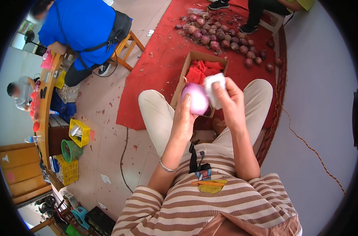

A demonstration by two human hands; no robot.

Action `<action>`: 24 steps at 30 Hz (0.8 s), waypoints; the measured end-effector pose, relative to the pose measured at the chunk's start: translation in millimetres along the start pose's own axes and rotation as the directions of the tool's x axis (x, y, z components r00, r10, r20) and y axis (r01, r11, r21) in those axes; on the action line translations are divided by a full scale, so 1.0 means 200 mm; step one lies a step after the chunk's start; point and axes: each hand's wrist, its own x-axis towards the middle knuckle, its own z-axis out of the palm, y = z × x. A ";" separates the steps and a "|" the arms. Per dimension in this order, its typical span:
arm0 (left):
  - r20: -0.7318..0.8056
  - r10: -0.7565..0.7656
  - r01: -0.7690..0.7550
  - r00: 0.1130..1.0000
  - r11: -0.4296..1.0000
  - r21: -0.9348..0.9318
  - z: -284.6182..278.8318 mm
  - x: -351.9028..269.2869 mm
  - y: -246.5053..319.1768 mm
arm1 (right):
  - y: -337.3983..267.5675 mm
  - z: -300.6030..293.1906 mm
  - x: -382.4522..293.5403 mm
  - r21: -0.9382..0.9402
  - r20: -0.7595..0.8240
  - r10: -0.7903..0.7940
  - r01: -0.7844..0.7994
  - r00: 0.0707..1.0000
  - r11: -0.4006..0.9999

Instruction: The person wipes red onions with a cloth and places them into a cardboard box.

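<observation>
A smooth, shiny purple onion [195, 98] rests in my left hand [182, 122], with the thumb along its side. My right hand [233, 101] pinches a crumpled white tissue or cloth [214, 88] right beside the onion; whether the two touch is hard to tell. Below both hands, between my knees, stands an open cardboard box [183, 69] with red mesh netting [201, 70] in it. My hands hide the near part of the box.
Several unpeeled onions [223, 35] lie heaped on the red mat [155, 67] ahead. A person in blue [81, 26] sits on a wooden stool [127, 50] at the left. Yellow crates [84, 132] and a green basket [67, 150] stand by the long table [45, 109]. A dark cable [124, 153] crosses the floor.
</observation>
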 end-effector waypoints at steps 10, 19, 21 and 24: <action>0.019 -0.204 0.205 0.979 0.969 -0.140 -0.03 0.03 0.06 | -0.03 -0.01 0.02 -0.025 -0.007 0.024 -0.024 1.000 0.999; 0.035 -0.300 0.292 0.953 0.888 -0.356 -0.05 0.04 0.04 | 0.05 -0.07 0.04 -0.074 -0.127 0.004 -0.014 0.992 0.997; 0.067 -0.352 0.351 0.934 0.863 -0.364 -0.05 0.06 0.04 | 0.06 -0.02 0.07 -0.193 0.015 -0.349 0.345 0.937 0.919; 0.139 -0.463 0.478 0.875 0.784 -0.396 -0.06 0.06 0.05 | 0.03 -0.02 0.07 -0.450 0.318 -0.443 0.545 0.838 0.708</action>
